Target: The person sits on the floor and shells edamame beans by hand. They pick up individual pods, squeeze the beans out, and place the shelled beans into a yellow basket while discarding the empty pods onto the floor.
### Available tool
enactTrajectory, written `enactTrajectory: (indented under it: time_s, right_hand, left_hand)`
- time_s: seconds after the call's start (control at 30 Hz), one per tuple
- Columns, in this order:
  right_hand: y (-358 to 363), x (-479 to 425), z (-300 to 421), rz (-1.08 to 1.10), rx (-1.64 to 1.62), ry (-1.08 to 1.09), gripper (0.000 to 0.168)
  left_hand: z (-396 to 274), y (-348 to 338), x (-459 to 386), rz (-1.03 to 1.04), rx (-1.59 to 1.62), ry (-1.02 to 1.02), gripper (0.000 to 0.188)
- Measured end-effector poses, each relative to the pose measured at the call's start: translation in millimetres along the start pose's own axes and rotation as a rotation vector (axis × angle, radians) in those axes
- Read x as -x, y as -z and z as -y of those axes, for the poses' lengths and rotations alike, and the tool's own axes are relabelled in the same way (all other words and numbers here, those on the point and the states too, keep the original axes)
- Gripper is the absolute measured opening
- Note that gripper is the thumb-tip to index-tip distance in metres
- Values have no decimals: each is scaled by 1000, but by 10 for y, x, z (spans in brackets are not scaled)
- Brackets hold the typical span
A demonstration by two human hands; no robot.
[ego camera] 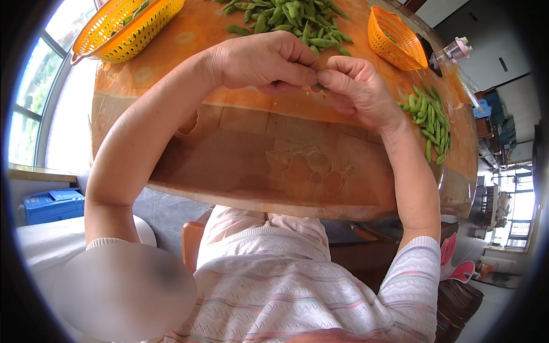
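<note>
My left hand and my right hand meet fingertip to fingertip over the table, just below a large pile of green soybean pods. Pinched between them is a small green pod, mostly hidden by the fingers. A smaller heap of green pods lies right of my right wrist. At the upper left stands a yellow plastic basket with a few pods in it. An orange plastic basket at the upper right also holds something green.
The table has a clear, flower-patterned cover over an orange and brown surface. A dark flat object and a lidded bottle are beyond the orange basket. A blue plastic case sits at the left, below the window.
</note>
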State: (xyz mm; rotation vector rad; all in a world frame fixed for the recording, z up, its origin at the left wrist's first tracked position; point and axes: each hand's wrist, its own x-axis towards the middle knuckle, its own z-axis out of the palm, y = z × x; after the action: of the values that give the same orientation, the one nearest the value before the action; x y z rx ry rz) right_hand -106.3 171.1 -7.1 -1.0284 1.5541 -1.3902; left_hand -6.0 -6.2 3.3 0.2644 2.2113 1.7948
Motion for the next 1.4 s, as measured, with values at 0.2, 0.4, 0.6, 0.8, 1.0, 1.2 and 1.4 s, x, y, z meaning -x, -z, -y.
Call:
enactTrajectory:
  time_s: [0.2,0.4,0.6,0.8,1.0,1.2,1.4]
  right_hand:
    - [-3,-31,-30,-60,174,69,13]
    - [118,-97,62,-168,-219,-12,17]
    - [231,-212,-105,-294,222,131,17]
    - [-11,-243,-101,-378,1146,122,33]
    - [25,-259,-126,-390,1096,136,24]
    - [144,-70,52,-154,-83,-106,15]
    - [54,-54,-8,-112,-291,-35,17]
  left_hand:
    - [-18,-1,-15,-61,-181,40,16]
    - [-299,245,195,-689,-687,-99,15]
    - [-314,1056,710,-1434,-1297,-157,16]
    - [89,1340,831,-1633,-1642,-134,16]
    - [-411,570,548,-1127,-967,-109,15]
    - [89,182,-9,-292,-168,31,26]
    - [46,18,-80,-417,89,-123,28]
